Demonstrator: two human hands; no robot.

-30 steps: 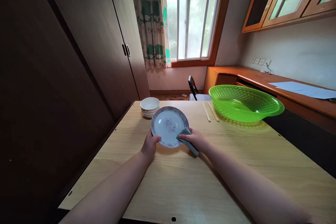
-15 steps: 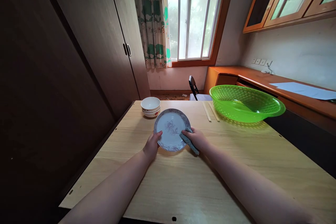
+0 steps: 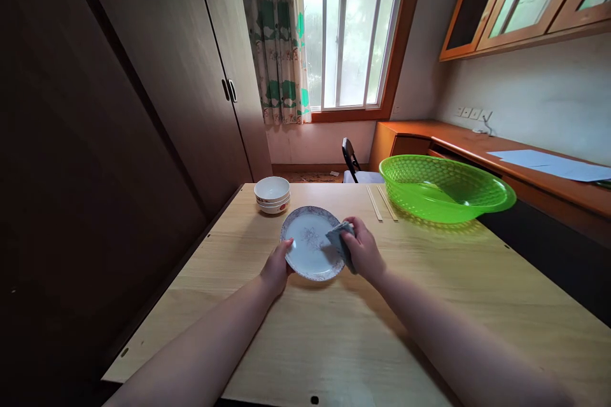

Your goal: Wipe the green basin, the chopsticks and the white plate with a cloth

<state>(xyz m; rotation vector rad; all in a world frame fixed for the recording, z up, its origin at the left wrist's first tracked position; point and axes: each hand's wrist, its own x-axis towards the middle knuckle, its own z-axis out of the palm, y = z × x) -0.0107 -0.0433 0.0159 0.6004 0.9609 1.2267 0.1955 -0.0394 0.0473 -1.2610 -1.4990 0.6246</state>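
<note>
A white plate (image 3: 310,248) with a patterned rim and a flower in its middle is tilted towards me above the table. My left hand (image 3: 277,266) grips its left edge, thumb on the face and fingers hidden behind. My right hand (image 3: 365,248) is closed round a bunched grey-blue cloth (image 3: 340,243) at the plate's right side. The cloth overlaps the right part of the plate; whether it presses on the surface I cannot tell.
Behind the plate, stacked white bowls (image 3: 272,193) stand at the table's far left. Chopsticks (image 3: 380,203) lie beside a large green plastic basket (image 3: 446,191) at the far right. The wooden table (image 3: 286,343) stands near a dark wardrobe (image 3: 181,76); a folding chair (image 3: 353,162) is beyond it.
My right hand has let go of the plate's right edge and turned over, with the cloth now gathered in its fingers. The plate has dipped slightly, still in my left hand.
</note>
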